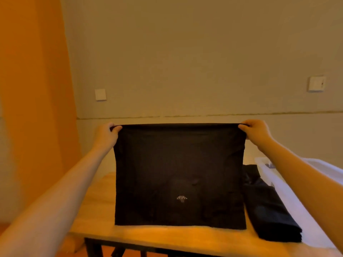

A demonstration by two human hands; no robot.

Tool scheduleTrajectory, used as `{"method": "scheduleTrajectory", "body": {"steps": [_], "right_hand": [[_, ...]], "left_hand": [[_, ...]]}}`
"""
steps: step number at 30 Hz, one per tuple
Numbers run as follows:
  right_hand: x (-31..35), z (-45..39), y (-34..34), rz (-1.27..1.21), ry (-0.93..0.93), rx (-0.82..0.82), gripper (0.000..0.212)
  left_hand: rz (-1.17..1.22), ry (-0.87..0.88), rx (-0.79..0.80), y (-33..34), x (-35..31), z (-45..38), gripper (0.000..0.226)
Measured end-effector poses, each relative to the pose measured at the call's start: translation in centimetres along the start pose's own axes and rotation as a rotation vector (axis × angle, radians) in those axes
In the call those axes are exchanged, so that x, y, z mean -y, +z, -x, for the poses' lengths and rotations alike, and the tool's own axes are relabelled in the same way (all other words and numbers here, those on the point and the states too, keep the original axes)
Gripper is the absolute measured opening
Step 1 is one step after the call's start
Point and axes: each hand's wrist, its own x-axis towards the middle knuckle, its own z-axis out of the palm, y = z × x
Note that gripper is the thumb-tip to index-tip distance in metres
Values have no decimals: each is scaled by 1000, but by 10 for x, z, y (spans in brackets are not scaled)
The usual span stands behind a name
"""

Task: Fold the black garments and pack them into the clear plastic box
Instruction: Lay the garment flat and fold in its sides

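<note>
Both hands pinch the garment point(179, 175) at its top corners: left hand point(106, 135) at 10 o'clock, right hand point(257, 132) at 2 o'clock, fingers curled over the top edge, thumbs behind the cloth so I cannot tell how they lie. Top edge is pulled taut and level between them, long axis running 9 to 3. Cloth hangs as a flat near-square panel, facing the camera, bottom hem touching the table point(152, 236) near its front edge. Small pale logo point(181, 198) sits low on the panel, a bit right of centre.

Near, at 4 o'clock: folded black stack point(272, 212) on the table, just beside the hanging panel's right edge, long axis running 11 to 5. Right of the stack, touching it, is the clear box point(289, 201), partly hidden behind the right forearm; contents unclear.

Far: orange curtain point(35, 89) at 9 o'clock, wall plate point(100, 94) at 10, second plate point(316, 84) at 2.
</note>
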Motion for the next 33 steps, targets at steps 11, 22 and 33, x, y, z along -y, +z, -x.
{"method": "scheduleTrajectory", "body": {"steps": [11,22,33], "right_hand": [[22,-17,-36,-239,32,47,15],[15,-14,-79,-516,-10,441,71],[-52,-37,3,-336,261,475,43]], "left_hand": [[85,-10,149,-36,-15,-7,15],[435,-8,143,-77,-22,-3,18],[302,-270,275,28,59,-29,14]]}}
